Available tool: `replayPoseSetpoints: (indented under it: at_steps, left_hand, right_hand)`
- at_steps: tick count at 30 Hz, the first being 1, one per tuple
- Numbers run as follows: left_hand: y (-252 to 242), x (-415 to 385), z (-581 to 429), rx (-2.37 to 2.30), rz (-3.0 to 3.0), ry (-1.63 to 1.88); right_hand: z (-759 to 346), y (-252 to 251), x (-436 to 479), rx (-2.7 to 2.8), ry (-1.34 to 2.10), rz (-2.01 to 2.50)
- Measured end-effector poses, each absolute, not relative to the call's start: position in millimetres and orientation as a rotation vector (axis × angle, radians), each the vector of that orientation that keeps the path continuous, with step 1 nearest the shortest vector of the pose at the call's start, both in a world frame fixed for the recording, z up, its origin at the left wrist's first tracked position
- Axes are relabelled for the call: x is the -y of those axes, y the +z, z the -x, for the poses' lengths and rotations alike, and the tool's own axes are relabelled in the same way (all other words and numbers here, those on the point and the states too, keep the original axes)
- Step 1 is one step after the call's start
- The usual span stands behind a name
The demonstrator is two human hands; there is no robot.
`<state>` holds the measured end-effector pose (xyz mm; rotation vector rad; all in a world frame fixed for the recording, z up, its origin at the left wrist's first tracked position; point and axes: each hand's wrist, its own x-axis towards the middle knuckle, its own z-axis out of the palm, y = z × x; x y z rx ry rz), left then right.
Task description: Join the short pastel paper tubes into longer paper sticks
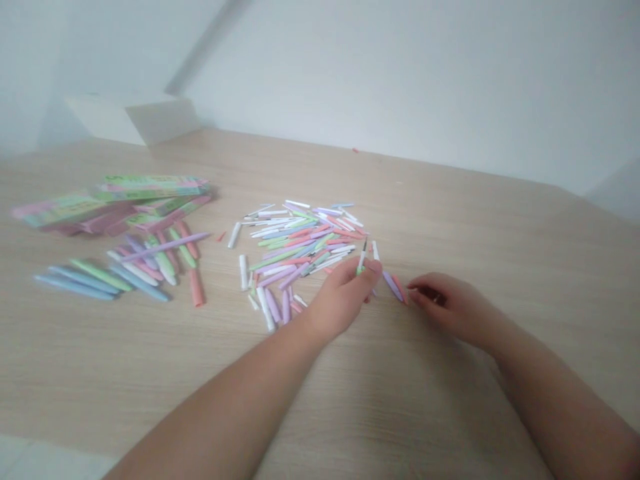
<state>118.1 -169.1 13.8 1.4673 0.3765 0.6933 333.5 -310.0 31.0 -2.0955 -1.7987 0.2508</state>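
Observation:
My left hand [347, 293] pinches a slim pen part [362, 259] with a green end, a white section and a dark tip that points up. Close by its fingers stand a white-tipped piece [375, 251] and a purple pen piece [392, 285] lying beside a red one [399, 287]. My right hand [445, 303] rests low over the table, fingers curved and slightly apart, fingertips near the red piece. A mixed pile of pastel and white pen parts [300, 247] spreads left of my left hand.
Assembled-looking pastel pens [145, 260] lie at the left, with a loose red cap-like tube [197, 288]. Behind them are printed pink and green boxes [150, 187]. A white box [135, 117] stands at the back left against the wall [400, 80]. The wooden table [320, 413] fills the foreground.

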Motion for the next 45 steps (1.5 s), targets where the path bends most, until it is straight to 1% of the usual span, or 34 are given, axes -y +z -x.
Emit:
replayPoseSetpoints:
  at_steps: [3, 8, 13, 17, 23, 27, 31, 36, 45]
  left_hand:
    - [16, 170, -115, -0.329, -1.494, 0.679]
    - [21, 172, -111, -0.294, -1.582, 0.625]
    - [20, 169, -112, -0.327, -1.591, 0.648]
    - [24, 168, -110, -0.362, -1.686, 0.657]
    - [37, 169, -100, -0.451, -2.257, 0.602]
    - [37, 170, -99, -0.482, -2.489, 0.507]
    - [34, 171, -101, -0.477, -2.542, 0.475]
    - [33, 173, -102, -0.472, -2.531, 0.424]
    - [30, 172, -102, -0.453, -2.603, 0.437]
  right_hand:
    - [-331, 31, 312, 1.995, 0.468, 1.956]
    - [-323, 27, 309, 2.178, 0.541, 1.852]
    - [-311, 26, 304, 2.237, 0.432, 1.911]
    - [-304, 25, 307, 2.089, 0.335, 1.992]
    - [-301, 32, 319, 1.704, 0.083, 1.839]
    - [-294, 38, 324, 1.576, -0.037, 1.680]
    - [-289, 39, 323, 1.548, -0.061, 1.647]
    - [-286, 30, 321, 1.396, 0.030, 1.615]
    - [-287, 33, 321, 1.538, -0.035, 1.632]
